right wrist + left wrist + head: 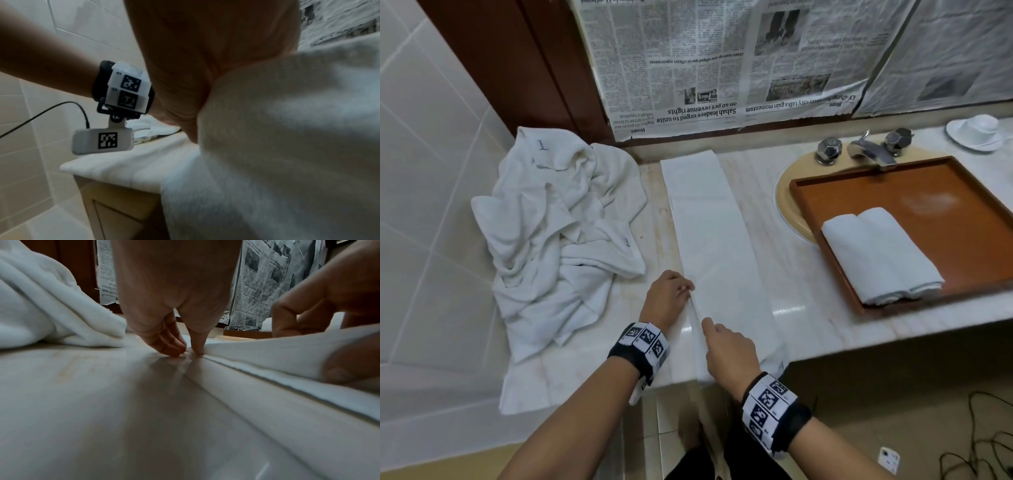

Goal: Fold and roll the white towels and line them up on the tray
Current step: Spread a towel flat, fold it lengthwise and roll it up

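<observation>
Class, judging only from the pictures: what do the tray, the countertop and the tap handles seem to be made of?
Tray: probably lacquered wood or plastic; orange-brown, smooth, faint sheen.
Countertop: polished marble or similar stone; pale veining, glossy reflections.
Tap handles: metal, likely chrome-plated; faceted, mirror-like grey shine.

Marble counter (784,308) carries: crumpled towel pile (558,240) at left, long folded towel (712,240) mid, near end hanging over front edge; tray (808,212) over sink (787,192); saucer (962,133) far right.
</observation>
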Tool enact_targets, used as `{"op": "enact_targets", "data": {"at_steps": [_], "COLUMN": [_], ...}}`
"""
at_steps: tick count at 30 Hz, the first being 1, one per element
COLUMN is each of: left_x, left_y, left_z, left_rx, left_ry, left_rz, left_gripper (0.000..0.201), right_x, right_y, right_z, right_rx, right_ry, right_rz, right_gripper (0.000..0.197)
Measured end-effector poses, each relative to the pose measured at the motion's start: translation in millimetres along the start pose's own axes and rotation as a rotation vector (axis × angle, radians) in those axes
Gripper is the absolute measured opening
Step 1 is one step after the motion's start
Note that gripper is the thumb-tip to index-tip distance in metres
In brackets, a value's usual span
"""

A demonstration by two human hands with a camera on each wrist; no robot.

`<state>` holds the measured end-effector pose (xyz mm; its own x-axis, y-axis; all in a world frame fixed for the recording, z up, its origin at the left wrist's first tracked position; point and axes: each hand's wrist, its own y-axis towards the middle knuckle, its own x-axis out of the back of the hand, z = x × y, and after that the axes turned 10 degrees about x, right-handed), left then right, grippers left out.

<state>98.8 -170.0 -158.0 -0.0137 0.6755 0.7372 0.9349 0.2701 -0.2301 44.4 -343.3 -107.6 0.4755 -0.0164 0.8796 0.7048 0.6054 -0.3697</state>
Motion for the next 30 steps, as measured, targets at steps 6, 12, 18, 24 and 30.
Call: {"op": "enact_targets", "data": {"at_steps": [6, 12, 18, 24, 30], "left_x": [-2, -5, -12, -31, -35], "left_y": [-3, -13, -30, -40, -52], "left_z": [-2, -1, 8, -4, 1], "left_rx": [0.034, 0.066, 0.021, 0.079, 0.169], "left_ry": [-0.044, -0.111, -0.021, 0.176, 0.463], "left_rz": [-0.016, -0.059, -0.032, -0.099, 0.010], "left_gripper": [0.020, 0.023, 0.042, 0.059, 0.062], "right_x": [-20, -8, 15, 2, -10], "right_y": [-17, -30, 11, 62, 57], "right_z": [-1, -20, -56, -79, -119], "right_rx": [0.009, 0.107, 0.217, 0.289, 0.225], "right_ry": [0.036, 0.431, 0.278, -0.001, -0.066], "right_rz": [0.034, 0.042, -0.232, -0.144, -0.093], "right_gripper": [0.057, 0.028, 0.035, 0.068, 0.063]}}
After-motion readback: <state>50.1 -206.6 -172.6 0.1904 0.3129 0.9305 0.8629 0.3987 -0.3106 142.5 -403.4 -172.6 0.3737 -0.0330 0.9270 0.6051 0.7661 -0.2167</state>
